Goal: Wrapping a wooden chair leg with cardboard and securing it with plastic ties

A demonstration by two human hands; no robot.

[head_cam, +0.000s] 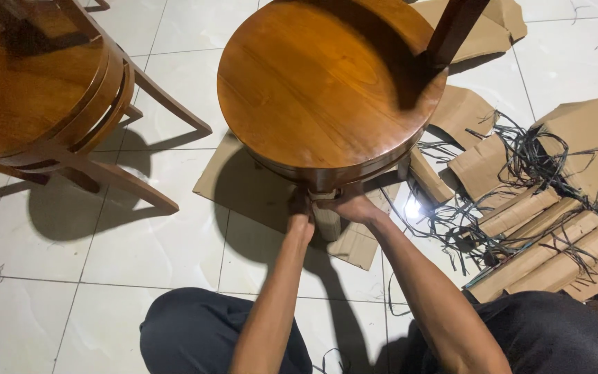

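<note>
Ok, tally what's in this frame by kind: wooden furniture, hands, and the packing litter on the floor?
Round-seated wooden furniture: 2, the round wooden seat at centre and the wooden chair at left.
Hands: 2, left hand and right hand, both at the wrapped leg under the seat rim.
Cardboard pieces: many, overlapping, no exact count.
Black strapping tangle: 1 heap.
Countable total: 5.

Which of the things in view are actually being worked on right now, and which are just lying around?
In hand:
- round wooden stool
- stool leg, under the seat rim
- left hand and right hand, both at that leg

Lying about:
- second wooden stool, to the left
- cardboard pieces on the tile floor
- black strapping
- rolled cardboard wraps
</note>
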